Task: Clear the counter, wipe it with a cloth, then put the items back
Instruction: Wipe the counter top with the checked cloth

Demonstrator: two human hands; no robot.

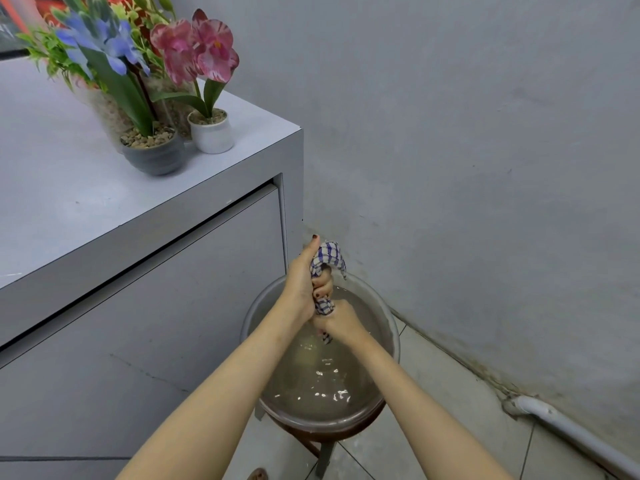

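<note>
**Both hands wring the checked cloth over a basin of water**

The left hand (302,284) is wrapped round the upper part of a blue-and-white checked cloth (328,258), with the thumb pointing up and the fingers curled over the fabric. The right hand (341,323) grips the lower part just below it. The cloth is bunched into a twisted rope between the two, and its loose top end flops over the left hand's fingers.

The cloth is held above a round basin (386,327) of cloudy water. The basin sits on a stool (325,455) on the tiled floor (433,393), close to the grey wall.

The grey desk (69,174) stands to the left, its drawer front facing the basin. On its top, near the far right corner, a grey pot (154,155) with a blue flower and a white pot (212,135) with pink flowers stand just beside each other. A white pipe (561,424) runs along the foot of the wall at right.
</note>
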